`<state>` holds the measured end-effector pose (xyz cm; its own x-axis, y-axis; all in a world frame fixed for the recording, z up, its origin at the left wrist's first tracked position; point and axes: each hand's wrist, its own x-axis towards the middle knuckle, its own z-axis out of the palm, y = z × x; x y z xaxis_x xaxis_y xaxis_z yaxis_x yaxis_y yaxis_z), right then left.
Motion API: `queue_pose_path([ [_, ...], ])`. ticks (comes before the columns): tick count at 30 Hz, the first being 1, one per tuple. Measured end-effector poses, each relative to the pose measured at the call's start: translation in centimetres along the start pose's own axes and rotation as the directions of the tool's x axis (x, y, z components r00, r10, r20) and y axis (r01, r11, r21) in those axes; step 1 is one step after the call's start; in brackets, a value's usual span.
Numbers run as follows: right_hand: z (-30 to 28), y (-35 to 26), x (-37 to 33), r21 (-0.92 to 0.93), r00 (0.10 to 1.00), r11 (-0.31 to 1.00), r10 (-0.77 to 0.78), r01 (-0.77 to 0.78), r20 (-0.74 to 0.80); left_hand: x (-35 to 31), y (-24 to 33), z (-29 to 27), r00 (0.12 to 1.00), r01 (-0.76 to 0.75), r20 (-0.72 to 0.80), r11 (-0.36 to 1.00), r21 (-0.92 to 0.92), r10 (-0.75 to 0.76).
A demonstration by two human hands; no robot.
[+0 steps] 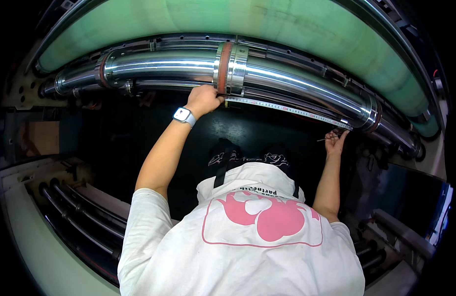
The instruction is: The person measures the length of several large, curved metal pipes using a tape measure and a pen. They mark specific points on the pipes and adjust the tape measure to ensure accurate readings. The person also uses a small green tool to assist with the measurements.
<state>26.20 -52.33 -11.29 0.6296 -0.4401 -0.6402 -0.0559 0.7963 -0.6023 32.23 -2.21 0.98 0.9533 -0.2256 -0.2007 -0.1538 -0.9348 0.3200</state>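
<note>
A white tape measure blade (282, 108) stretches along the near side of a shiny steel shaft (297, 81). My left hand (203, 100), with a watch (182, 115) on its wrist, is closed on the blade's left end, just below a steel collar with a reddish-brown band (224, 66). At the blade's right end, my right hand (335, 142) grips it between thumb and fingers, close to another ring (373, 113) on the shaft. Something thin and dark sticks out beside the right fingers; I cannot make out what it is.
A large pale green roller (213, 15) runs across behind the shaft. Further left on the shaft sits another banded collar (100, 70). Dark rollers (80, 217) lie in a machine frame at the lower left. A cardboard-coloured panel (44, 137) stands at the left.
</note>
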Motion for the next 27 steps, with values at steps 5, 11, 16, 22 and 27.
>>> queue_pose_path([
  [5,0.5,-0.1,-0.4,-0.029,1.0,0.999,-0.027,0.027,-0.009,0.2,-0.5,0.2,0.999,-0.038,-0.029,0.998,-0.053,0.037],
  [11,-0.5,0.2,0.6,0.13,0.992,0.99,0.038,-0.054,0.124,0.5,-1.0,0.9,0.995,-0.083,-0.067,0.995,-0.05,0.08],
  [16,0.5,0.2,1.5,0.127,0.997,0.989,0.073,-0.072,-0.002,0.8,-1.2,1.1,0.999,-0.046,-0.02,0.999,-0.029,0.045],
  [22,0.9,-0.2,1.8,0.131,0.995,0.986,0.1,-0.099,0.0,0.6,-1.3,1.1,0.999,-0.048,-0.027,0.999,-0.014,0.048],
  [27,1.2,-0.2,1.9,0.135,0.997,0.988,0.081,-0.08,0.001,0.2,-0.5,-0.3,0.999,-0.032,0.006,0.999,-0.009,0.032],
])
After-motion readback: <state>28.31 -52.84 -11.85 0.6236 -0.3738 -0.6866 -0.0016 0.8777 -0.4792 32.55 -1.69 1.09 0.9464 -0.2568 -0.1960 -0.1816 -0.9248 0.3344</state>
